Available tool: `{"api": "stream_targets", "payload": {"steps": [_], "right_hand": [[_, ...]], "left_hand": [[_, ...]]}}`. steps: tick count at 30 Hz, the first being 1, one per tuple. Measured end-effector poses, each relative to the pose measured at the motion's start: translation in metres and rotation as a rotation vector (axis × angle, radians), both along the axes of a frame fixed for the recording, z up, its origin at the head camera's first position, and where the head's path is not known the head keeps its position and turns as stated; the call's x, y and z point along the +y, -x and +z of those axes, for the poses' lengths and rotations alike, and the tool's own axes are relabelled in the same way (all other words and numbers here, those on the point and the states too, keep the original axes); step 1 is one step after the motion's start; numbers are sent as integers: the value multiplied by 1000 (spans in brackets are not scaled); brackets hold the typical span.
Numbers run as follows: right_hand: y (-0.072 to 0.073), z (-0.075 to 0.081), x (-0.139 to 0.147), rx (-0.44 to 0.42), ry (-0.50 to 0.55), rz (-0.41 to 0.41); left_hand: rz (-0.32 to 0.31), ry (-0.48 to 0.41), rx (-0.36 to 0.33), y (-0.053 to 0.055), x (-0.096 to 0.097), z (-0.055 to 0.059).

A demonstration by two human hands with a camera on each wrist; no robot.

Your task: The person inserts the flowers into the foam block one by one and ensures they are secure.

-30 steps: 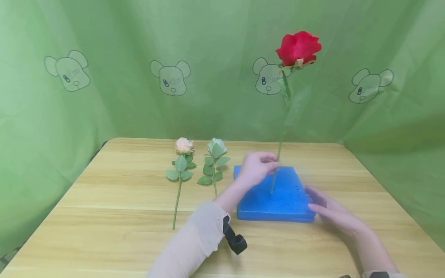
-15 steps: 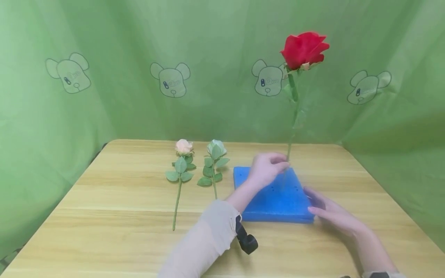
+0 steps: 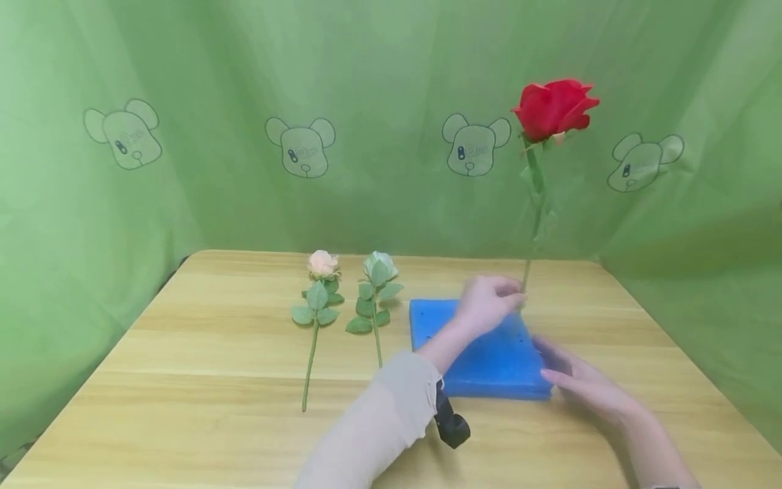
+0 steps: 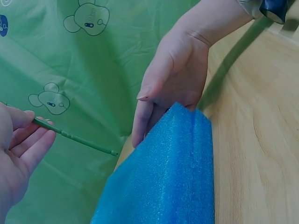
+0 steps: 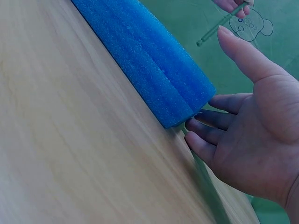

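Note:
My left hand (image 3: 491, 302) pinches the green stem (image 4: 74, 136) of a red rose (image 3: 554, 110) between thumb and fingers. The rose stands nearly upright over a blue foam block (image 3: 489, 367), its head high against the curtain. In the left wrist view the stem's lower end hangs free above the foam. Small dark holes show in the foam's top. At the block's right side is my right hand (image 3: 586, 384), its fingers extended and the fingertips at the foam's edge, thumb raised apart in the right wrist view.
On the wooden table (image 3: 214, 339), left of the foam, lie a pale pink rose (image 3: 322, 263) and a pale green-white rose (image 3: 380, 266), stems toward me. My left forearm crosses above the second stem's end. A green curtain (image 3: 379, 54) with printed bear heads surrounds the table.
The left hand has carried the red rose rightward across the foam, toward its right edge, and the bloom sits lower in view. My right hand stays at the block's side.

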State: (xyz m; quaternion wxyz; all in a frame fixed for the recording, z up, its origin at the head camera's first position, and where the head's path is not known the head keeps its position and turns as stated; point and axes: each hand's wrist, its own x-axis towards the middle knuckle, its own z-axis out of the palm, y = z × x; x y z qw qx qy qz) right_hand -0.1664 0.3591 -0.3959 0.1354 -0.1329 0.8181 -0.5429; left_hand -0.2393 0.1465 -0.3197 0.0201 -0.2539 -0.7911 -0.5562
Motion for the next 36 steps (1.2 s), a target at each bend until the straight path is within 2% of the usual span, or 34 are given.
{"api": "stream_targets", "payload": {"steps": [8,14,27,36], "right_hand": [[-1,1,-1,-30,3,-6],[-2,1,-1,-46,21,-15],[-1,1,1,-7,-4,1],[-1,-1,2,-3,-5,-7]], "left_hand": [[5,33,-20,1,8,0],[18,60,15,4,13,-1],[11,88,29,5,20,-5],[9,70,14,5,25,-11]]}}
